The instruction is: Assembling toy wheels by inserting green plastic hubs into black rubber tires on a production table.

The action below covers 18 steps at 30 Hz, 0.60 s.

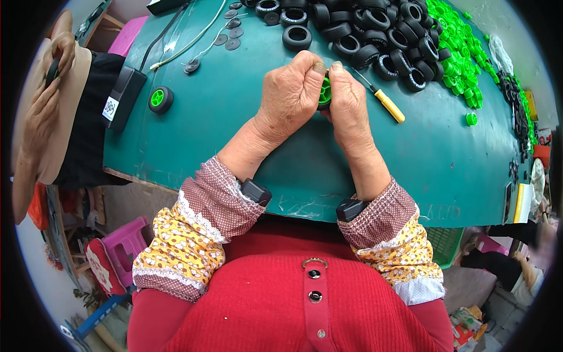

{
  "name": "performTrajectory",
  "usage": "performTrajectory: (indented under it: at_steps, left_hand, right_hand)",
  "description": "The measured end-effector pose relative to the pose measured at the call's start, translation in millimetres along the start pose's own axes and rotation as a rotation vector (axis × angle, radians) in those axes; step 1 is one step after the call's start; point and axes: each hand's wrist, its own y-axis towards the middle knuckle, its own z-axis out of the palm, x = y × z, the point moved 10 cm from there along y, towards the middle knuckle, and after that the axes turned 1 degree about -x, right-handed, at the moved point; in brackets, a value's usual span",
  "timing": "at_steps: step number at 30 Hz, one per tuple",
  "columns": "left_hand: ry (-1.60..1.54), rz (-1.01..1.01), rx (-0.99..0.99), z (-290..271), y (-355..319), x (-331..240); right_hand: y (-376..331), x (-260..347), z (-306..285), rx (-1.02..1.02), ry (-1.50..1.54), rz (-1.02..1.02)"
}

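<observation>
Between my two hands is a small toy wheel (325,94), its green spoked hub showing inside a black tyre. My left hand (291,88) grips it from the left, thumb on top. From the right, my right hand (350,101) closes on the same wheel with its thumb pressed at the rim. Much of the wheel is hidden by my fingers. Just right of my hands lies a screwdriver (389,105) with a yellow handle. Another wheel (160,100), green hub in black tyre, rests on the table at the left.
A heap of black tyres (375,29) covers the far side of the green table (457,170), beside a pile of green hubs (454,53). Flat black discs (233,44) and a cable lie at the far left, near a black box (126,97). At left, another person's hands (47,88) hold a tyre.
</observation>
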Motion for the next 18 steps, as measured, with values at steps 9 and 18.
performTrajectory:
  at_steps: [9,18]
  left_hand:
    - [-0.105,-0.085,0.056,8,0,10]
    - [-0.486,-0.437,0.078,7,-2,46]
  right_hand:
    - [1,32,-9,-0.038,-0.332,-0.427]
    - [10,-16,0,0.179,0.151,0.15]
